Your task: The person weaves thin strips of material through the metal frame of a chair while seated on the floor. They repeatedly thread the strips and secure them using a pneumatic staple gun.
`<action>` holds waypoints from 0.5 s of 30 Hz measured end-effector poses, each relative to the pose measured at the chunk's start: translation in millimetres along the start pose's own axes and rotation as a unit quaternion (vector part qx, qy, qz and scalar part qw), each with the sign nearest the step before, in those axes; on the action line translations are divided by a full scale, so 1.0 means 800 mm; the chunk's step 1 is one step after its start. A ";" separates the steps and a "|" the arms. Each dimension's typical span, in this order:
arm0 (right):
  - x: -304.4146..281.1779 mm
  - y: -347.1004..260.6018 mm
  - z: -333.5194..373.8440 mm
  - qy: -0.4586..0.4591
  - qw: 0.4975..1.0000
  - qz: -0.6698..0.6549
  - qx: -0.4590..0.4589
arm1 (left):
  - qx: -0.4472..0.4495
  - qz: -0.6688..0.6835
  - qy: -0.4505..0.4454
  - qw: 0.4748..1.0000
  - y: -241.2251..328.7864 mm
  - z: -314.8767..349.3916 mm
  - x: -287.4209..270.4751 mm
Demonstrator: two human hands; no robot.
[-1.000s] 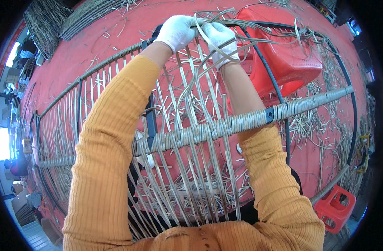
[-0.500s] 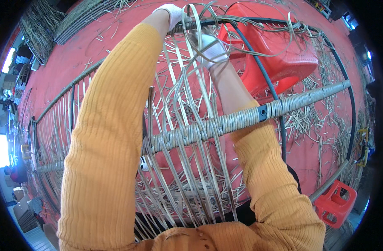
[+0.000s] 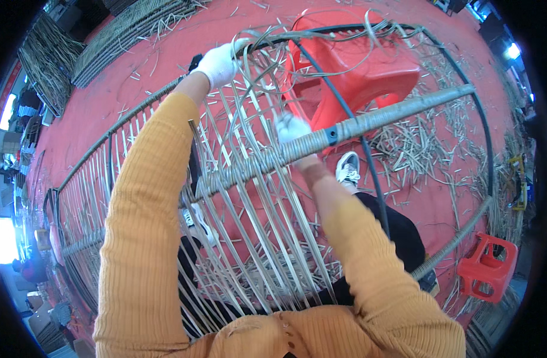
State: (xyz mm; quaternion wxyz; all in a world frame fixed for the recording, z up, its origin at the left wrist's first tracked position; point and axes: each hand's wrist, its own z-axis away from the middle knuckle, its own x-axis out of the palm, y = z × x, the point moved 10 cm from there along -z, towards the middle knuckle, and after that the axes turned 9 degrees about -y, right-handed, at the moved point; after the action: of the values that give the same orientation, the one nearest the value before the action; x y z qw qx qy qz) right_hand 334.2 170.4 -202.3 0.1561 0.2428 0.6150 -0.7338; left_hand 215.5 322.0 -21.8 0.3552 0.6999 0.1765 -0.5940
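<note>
A long metal frame, partly wrapped and strung with pale wicker strands (image 3: 249, 215), lies across my front. My left hand (image 3: 218, 65), in a white glove, is at the frame's dark far rail (image 3: 279, 39), with its fingers curled over the rail where the strands go round. Lower down, my right hand (image 3: 292, 127), also gloved, is just beyond the wicker-wrapped middle bar (image 3: 369, 123), and its wrist passes beneath that bar. Motion smears its fingers, and strands run beside it; whether it grips one is unclear. Loose wicker loops (image 3: 372, 39) hang along the far rail.
A large red plastic stool (image 3: 369, 71) lies tipped behind the frame's right part. A smaller red stool (image 3: 488, 268) stands at the lower right. Wicker scraps (image 3: 414, 146) litter the red floor. Woven panels (image 3: 127, 45) lie at the far left. My shoe (image 3: 348, 169) shows beneath the frame.
My right hand has come down and nearer from the far rail to the middle bar. My left hand has shifted left and slightly nearer along the rail. The view has shifted a little.
</note>
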 end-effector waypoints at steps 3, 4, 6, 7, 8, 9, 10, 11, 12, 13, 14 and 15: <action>-0.022 0.001 0.174 -0.075 0.997 0.003 0.031 | -0.027 0.110 0.006 0.994 0.068 0.045 -0.041; -0.054 -0.034 0.236 -0.046 0.992 0.085 -0.083 | -0.013 0.108 0.045 0.993 0.107 0.069 -0.066; -0.072 -0.031 0.337 -0.139 0.985 0.098 -0.023 | 0.083 0.025 0.181 0.980 0.218 0.146 -0.099; -0.091 -0.029 0.379 -0.142 0.984 0.106 0.014 | 0.268 -0.011 0.179 0.946 0.302 0.194 -0.086; -0.104 -0.014 0.414 -0.149 0.983 0.046 0.095 | 0.338 -0.028 0.032 0.940 0.363 0.218 -0.029; -0.120 -0.018 0.437 -0.145 0.981 0.089 0.096 | 0.363 -0.102 -0.129 0.917 0.406 0.250 0.042; -0.131 -0.026 0.452 -0.124 0.986 0.084 0.075 | 0.398 -0.062 -0.116 0.908 0.437 0.284 0.058; -0.142 -0.028 0.469 -0.110 0.986 0.091 0.082 | 0.450 -0.026 -0.111 0.886 0.464 0.314 0.074; -0.138 -0.021 0.484 -0.129 0.982 0.054 0.125 | 0.430 -0.023 -0.153 0.890 0.473 0.320 0.102; -0.162 -0.051 0.502 -0.033 0.997 0.064 0.026 | 0.406 -0.039 -0.236 0.882 0.481 0.331 0.135; -0.185 -0.072 0.532 0.067 0.995 0.067 -0.037 | 0.383 -0.061 -0.301 0.871 0.487 0.339 0.161; -0.198 -0.082 0.561 0.137 0.985 0.078 -0.066 | 0.384 -0.117 -0.318 0.859 0.498 0.352 0.175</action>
State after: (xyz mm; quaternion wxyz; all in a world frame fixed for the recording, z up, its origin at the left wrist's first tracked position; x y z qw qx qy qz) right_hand 358.0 -266.7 -5.0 0.1430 0.3776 0.6569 -0.6367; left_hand 315.4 -174.7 -53.2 0.0233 0.5281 -0.1070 -0.8421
